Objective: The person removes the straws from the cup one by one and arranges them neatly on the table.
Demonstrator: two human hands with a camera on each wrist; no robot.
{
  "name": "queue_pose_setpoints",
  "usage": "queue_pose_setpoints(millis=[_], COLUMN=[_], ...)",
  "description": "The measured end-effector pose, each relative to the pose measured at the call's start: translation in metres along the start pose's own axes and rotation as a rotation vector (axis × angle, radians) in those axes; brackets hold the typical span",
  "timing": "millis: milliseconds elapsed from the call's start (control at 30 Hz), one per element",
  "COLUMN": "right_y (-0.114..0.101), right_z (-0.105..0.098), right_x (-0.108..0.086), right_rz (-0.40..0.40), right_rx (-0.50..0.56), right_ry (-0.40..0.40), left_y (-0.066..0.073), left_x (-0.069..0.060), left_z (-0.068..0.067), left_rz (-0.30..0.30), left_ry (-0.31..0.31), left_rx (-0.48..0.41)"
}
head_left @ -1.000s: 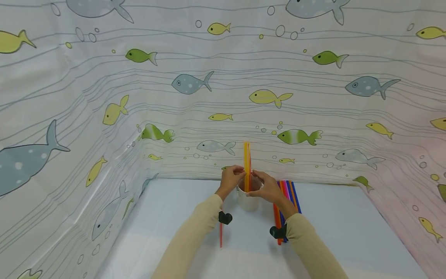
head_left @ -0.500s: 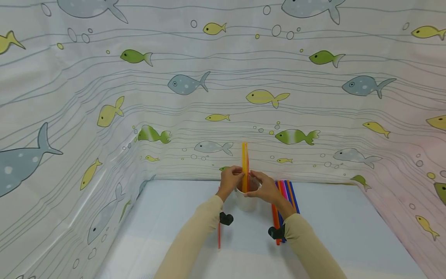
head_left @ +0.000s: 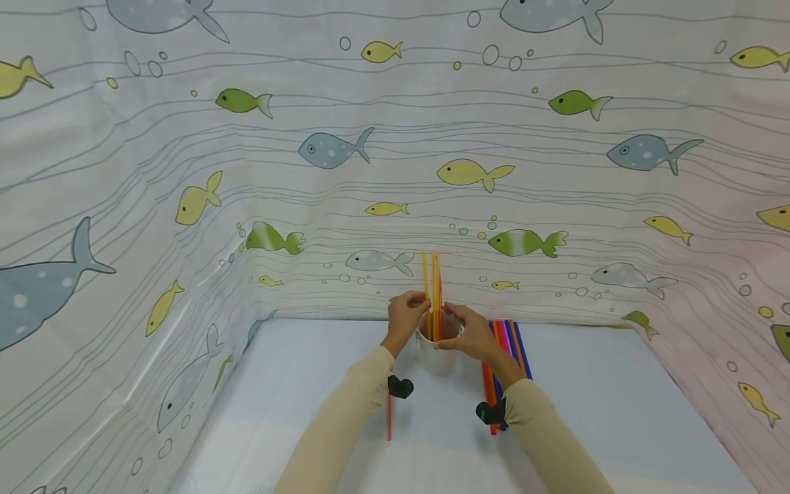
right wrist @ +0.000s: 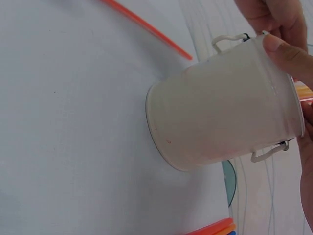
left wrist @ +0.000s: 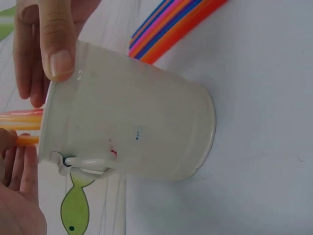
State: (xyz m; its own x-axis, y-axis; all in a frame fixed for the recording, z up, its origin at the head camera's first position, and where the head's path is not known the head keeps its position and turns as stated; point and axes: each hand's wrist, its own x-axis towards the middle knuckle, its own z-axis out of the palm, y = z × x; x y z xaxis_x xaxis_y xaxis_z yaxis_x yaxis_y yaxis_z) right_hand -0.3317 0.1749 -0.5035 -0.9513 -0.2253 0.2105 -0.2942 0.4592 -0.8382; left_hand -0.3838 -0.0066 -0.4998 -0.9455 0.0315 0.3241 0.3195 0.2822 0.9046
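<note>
A small white metal bucket (head_left: 438,360) with side handles stands upright at the back middle of the table. Several yellow, orange and red straws (head_left: 436,288) stick up out of it. My left hand (head_left: 404,320), at the bucket's left rim, pinches a single yellow-orange straw (head_left: 425,274) that leans apart from the others. My right hand (head_left: 472,333) holds the right side of the rim; in the left wrist view its thumb (left wrist: 59,58) presses the outer wall. Its other fingertips are partly hidden behind the rim.
Right of the bucket lies a bundle of blue, orange, pink and red straws (head_left: 517,346), partly under my right forearm. One red straw (head_left: 389,418) lies to the left, beside my left wrist. A fish-patterned curtain (head_left: 382,165) encloses the table's back and sides.
My left hand has shifted slightly left, and one yellow-orange straw now stands apart from the group in the bucket. The right hand stays at the rim.
</note>
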Motion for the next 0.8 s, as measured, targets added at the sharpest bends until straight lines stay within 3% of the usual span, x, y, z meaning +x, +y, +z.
queue_pose_setpoints(millis=[167,333,667,800], right_y=[0.0,-0.003,-0.001,-0.002], right_z=[-0.001,-0.002,0.0,-0.001], right_x=[0.002,0.003,0.003,0.002], right_rz=[0.019,0.029,0.028,0.037], right_rx=[-0.001,0.014,0.01,0.013], right_ry=[-0.007,-0.018,-0.027,-0.027], left_y=[0.01,0.02,0.045,0.057], left_x=[0.005,0.01,0.024,0.027], left_z=[-0.006,-0.012,-0.026,-0.036], left_rz=[0.031,0.022,0.086,0.093], left_ry=[0.006,-0.008,0.032,0.041], left_rx=[-0.039,-0.082,-0.306,-0.347])
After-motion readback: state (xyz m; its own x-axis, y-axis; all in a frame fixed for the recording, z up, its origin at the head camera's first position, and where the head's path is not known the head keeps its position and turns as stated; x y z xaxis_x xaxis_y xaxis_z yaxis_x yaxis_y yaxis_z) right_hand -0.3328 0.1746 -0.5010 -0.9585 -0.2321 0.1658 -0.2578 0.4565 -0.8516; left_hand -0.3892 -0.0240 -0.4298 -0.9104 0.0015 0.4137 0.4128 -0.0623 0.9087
